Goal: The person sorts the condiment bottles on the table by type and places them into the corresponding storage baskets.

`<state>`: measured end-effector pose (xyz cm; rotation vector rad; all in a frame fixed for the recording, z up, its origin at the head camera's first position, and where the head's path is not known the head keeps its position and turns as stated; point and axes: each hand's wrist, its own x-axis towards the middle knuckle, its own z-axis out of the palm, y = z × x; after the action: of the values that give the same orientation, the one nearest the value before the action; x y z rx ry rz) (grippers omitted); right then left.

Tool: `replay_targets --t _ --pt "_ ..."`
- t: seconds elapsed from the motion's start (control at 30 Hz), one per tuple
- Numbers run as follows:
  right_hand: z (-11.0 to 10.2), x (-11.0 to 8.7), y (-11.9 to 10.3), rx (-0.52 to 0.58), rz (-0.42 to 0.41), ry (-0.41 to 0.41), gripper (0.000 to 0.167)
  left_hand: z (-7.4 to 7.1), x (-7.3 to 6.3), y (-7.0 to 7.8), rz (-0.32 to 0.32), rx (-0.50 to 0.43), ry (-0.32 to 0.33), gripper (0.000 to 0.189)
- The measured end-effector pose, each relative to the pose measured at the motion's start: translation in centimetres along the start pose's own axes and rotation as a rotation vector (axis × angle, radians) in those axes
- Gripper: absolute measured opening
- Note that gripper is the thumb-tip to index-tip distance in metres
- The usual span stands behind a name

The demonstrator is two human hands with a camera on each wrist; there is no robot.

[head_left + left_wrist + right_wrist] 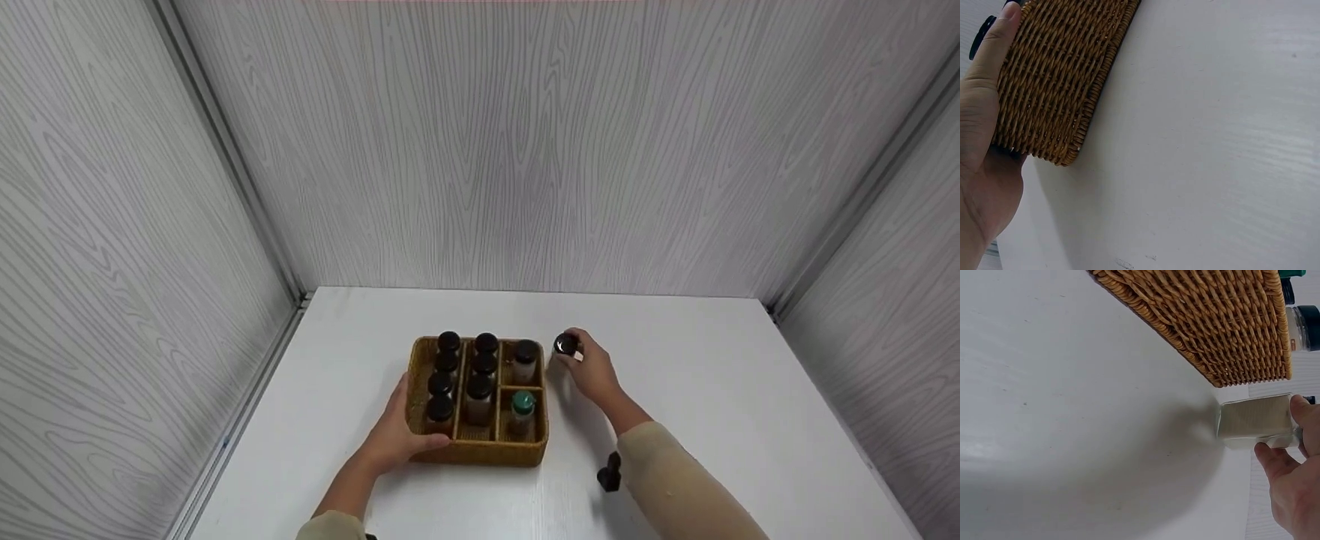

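A brown wicker basket point(480, 453) with divided compartments sits on the table, holding several black-capped jars point(480, 397) and one green-capped jar point(523, 409). My left hand point(394, 435) grips the basket's near left corner, the thumb lying along its front rim. Beyond the basket's right side, my right hand point(592, 367) pinches a black-capped glass jar point(1258, 417) near its top. Pale contents fill most of that jar. In the right wrist view its base is close to the white tabletop, beside the basket's woven wall point(1230, 332).
The white table point(697, 405) extends around the basket. Grey wood-grain panels point(510, 150) stand behind it and on both sides. A small black device point(610, 474) is by the right sleeve point(675, 480).
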<state>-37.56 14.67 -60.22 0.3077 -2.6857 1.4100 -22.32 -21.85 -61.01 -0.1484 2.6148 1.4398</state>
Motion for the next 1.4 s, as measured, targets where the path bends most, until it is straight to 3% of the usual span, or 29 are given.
replay_targets --t 0.47,0.8,1.1,1.4 --pt "-0.7 -1.3 0.5 0.184 0.041 -0.002 0.054 -0.1 0.2 -0.2 0.035 0.0 -0.007 0.152" --pt "-2.0 -2.6 -0.5 0.297 0.137 -0.012 0.056 -0.2 0.1 -0.1 0.031 -0.012 -0.023 0.152" --pt "-3.1 -3.7 -1.5 0.338 0.171 -0.006 0.054 -0.1 0.3 -0.2 0.049 -0.017 -0.022 0.151" --pt "-4.1 -4.6 -3.2 0.45 0.217 -0.026 0.057 -0.3 0.2 -0.2 0.038 -0.021 -0.026 0.152"
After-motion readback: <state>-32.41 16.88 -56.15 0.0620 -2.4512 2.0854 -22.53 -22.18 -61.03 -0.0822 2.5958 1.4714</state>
